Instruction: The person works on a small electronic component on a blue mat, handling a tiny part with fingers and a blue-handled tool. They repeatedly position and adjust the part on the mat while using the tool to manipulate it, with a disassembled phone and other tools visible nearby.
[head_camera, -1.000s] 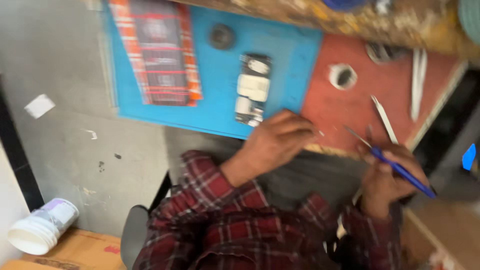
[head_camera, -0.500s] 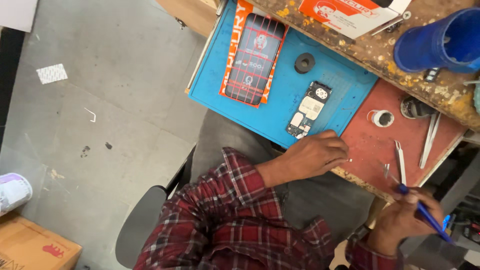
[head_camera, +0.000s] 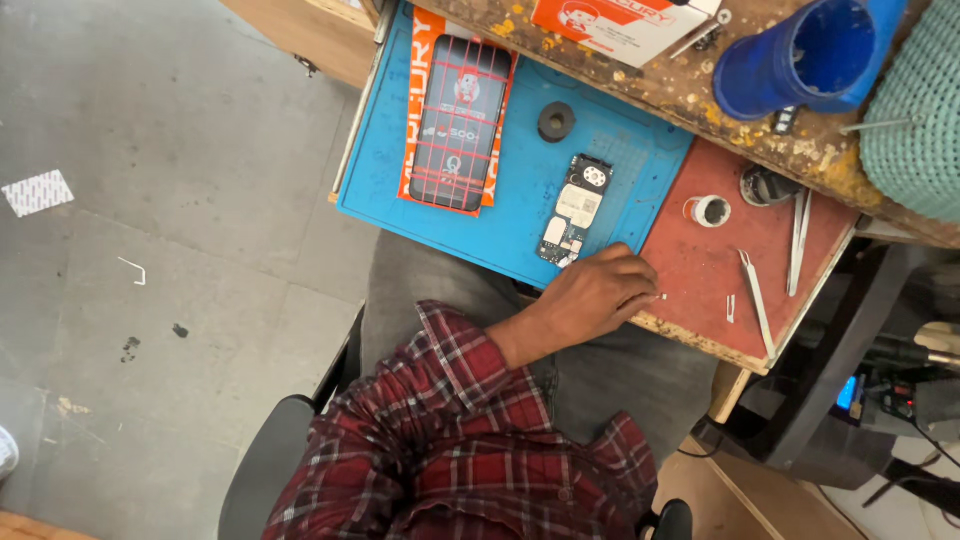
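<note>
My left hand rests, fingers curled and empty, at 5 o'clock of the bare circuit board; any slide knocks it.

The right hand, which half a second ago holds a blue tool low beside the red mat, is out of view now, and the tool with it. The left hand shifts only slightly along the near edge, its fingers now lying over the seam between the blue mat and the red one, just below the circuit board. The view tilts towards the worktop, so the blue cup shows nearly whole.
</note>
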